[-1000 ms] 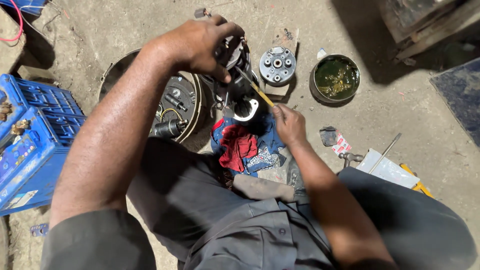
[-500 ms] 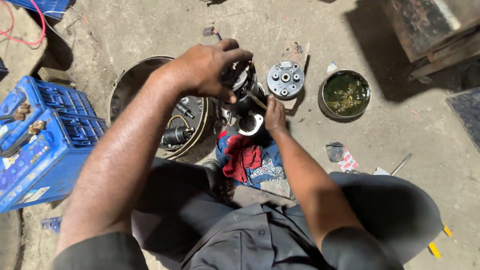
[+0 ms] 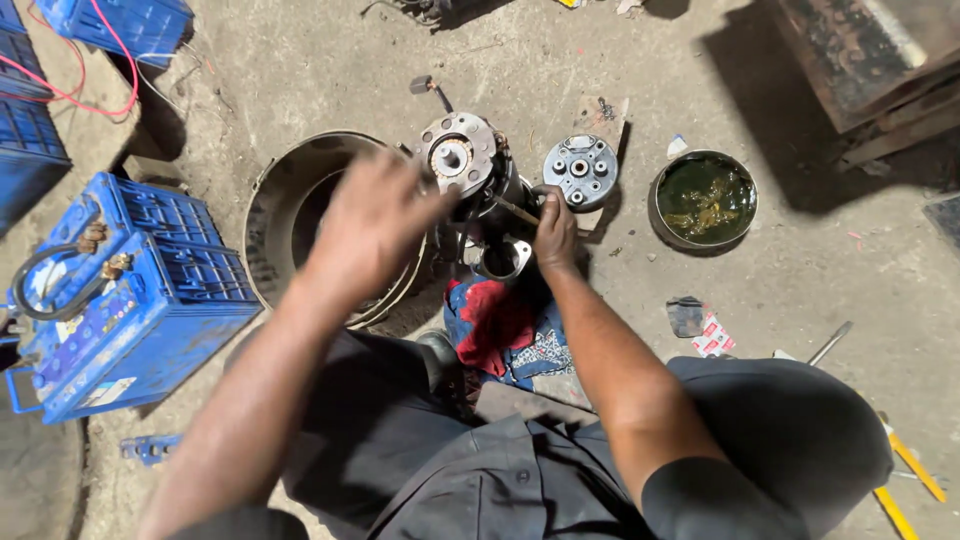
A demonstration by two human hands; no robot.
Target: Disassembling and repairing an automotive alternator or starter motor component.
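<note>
Blue battery at far left; round metal pan beside it. Dark cylindrical machine part upright on the floor, centre. Left hand, blurred, fingers loosely spread just beside it. Right hand pinching a thin tool against it.

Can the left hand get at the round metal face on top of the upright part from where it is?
Probably yes. The left hand hovers just beside the round metal face, which lies uncovered; the right hand works lower on the other side, out of the way.

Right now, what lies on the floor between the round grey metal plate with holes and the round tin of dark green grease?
Bare concrete floor in the head view, nothing else.
</note>
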